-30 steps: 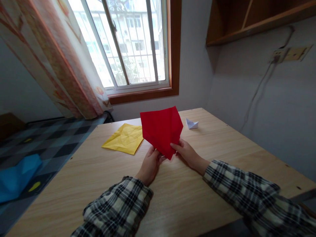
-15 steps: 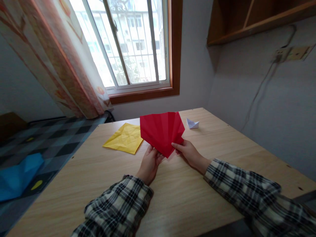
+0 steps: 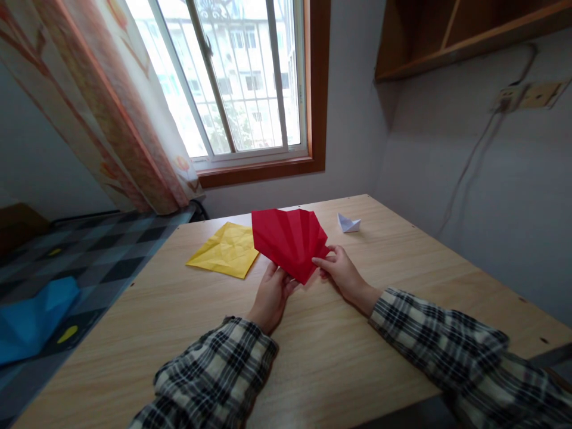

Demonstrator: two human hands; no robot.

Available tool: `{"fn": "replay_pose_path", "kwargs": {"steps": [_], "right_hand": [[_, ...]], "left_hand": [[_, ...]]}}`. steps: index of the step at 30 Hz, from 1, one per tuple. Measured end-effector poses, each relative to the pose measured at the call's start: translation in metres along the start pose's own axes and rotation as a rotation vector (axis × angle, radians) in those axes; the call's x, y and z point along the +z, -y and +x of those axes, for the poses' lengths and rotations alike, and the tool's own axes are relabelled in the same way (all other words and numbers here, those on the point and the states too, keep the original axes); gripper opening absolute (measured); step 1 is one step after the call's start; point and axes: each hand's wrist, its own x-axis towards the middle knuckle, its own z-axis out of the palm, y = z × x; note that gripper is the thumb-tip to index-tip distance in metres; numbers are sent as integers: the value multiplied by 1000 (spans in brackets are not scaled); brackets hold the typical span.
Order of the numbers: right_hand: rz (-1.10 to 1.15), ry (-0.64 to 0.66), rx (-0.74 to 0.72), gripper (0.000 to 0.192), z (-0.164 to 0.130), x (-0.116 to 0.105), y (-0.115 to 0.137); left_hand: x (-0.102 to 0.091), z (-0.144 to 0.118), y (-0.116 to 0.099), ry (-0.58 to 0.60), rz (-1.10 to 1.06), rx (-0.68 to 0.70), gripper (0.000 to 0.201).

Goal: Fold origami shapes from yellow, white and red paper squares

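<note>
A sheet of red paper [image 3: 289, 241], creased into fan-like pleats, is held up above the wooden table between my two hands. My left hand [image 3: 270, 296] grips its lower left edge, with some fingers hidden behind the paper. At the lower right edge, my right hand [image 3: 339, 271] pinches the sheet between thumb and fingers. Partly covered by the red sheet, a creased yellow paper [image 3: 226, 250] lies flat on the table to the left. A small white folded paper boat [image 3: 348, 223] stands beyond my right hand.
The wooden table [image 3: 187, 322] reaches toward the window [image 3: 241, 77]. On the left, a blue folded paper [image 3: 40, 319] rests on a checked bed cover [image 3: 107, 256]. A wooden shelf [image 3: 473, 42] and a socket with a cord [image 3: 512, 98] are on the right wall.
The red paper's right side has drawn inward and its pleats have bunched closer. My right fingers have shifted slightly along its edge; my left hand has barely moved.
</note>
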Motion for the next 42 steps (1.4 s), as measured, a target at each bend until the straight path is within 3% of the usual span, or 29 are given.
{"fn": "replay_pose_path", "kwargs": {"steps": [7, 22, 29, 33, 38, 42], "right_hand": [[-11, 116, 0, 48, -4, 2, 5], [20, 40, 74, 41, -2, -3, 13], [19, 25, 49, 37, 1, -4, 8], [69, -6, 32, 36, 3, -5, 7], [73, -57, -23, 36, 2, -4, 14], [62, -34, -58, 36, 1, -4, 17]], "left_hand": [[-3, 2, 3, 3, 6, 16, 30], [-11, 13, -4, -105, -28, 96, 25], [-12, 13, -2, -61, -8, 98, 31], [-13, 14, -3, -41, 0, 49, 22], [-15, 15, -6, -125, -105, 15, 26], [-16, 15, -4, -124, -38, 36, 27]]}}
